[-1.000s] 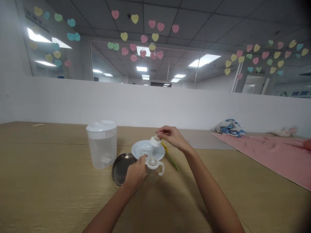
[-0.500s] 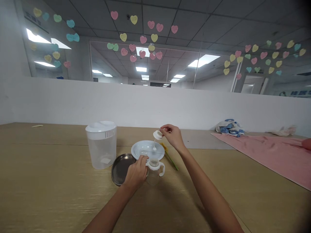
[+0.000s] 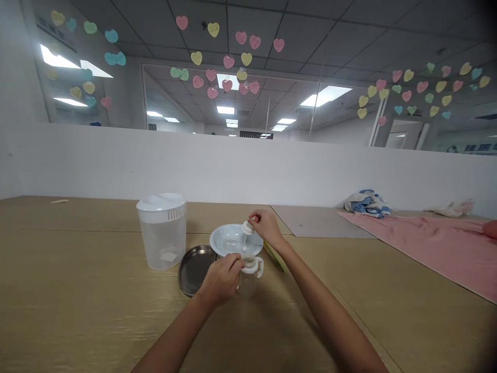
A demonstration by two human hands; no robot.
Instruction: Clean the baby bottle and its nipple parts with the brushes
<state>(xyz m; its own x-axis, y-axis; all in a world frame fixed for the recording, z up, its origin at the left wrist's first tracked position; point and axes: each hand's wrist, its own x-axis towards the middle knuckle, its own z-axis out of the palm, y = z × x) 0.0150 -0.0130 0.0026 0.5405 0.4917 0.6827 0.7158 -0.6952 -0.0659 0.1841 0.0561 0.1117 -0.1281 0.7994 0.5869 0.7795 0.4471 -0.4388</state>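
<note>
Closest to the camera, both bare forearms reach out over a wooden table [image 3: 77, 316]. The left hand [image 3: 221, 280] is curled closed against the top of a small clear bottle [image 3: 247, 284], its fingers resting at the white collar [image 3: 250, 263] and one of the collar's looped handles showing to the right; it appears to be gripping the bottle, though the fingers hide part of the contact. Just above and beyond, the right hand [image 3: 266, 228] is closed in a pinch around a white cap [image 3: 246, 228], whose thin white stem [image 3: 244, 242] hangs down over a white plate [image 3: 229, 239]. The cap and stem are apart from the bottle, so, as things lie, the two parts are separated and not yet fitted together. Beside the plate lie a round steel dish [image 3: 194, 269] and, to the other side, a green and yellow stick [image 3: 274, 257]. Further left stands a clear plastic jug [image 3: 161, 243] with a white lid. Further off on the right are a pink mat [image 3: 411, 243] and a bundled blue and white cloth [image 3: 367, 203]. Behind everything runs a low white partition [image 3: 233, 171], with paper hearts [image 3: 229, 62] stuck on the glass above it.
</note>
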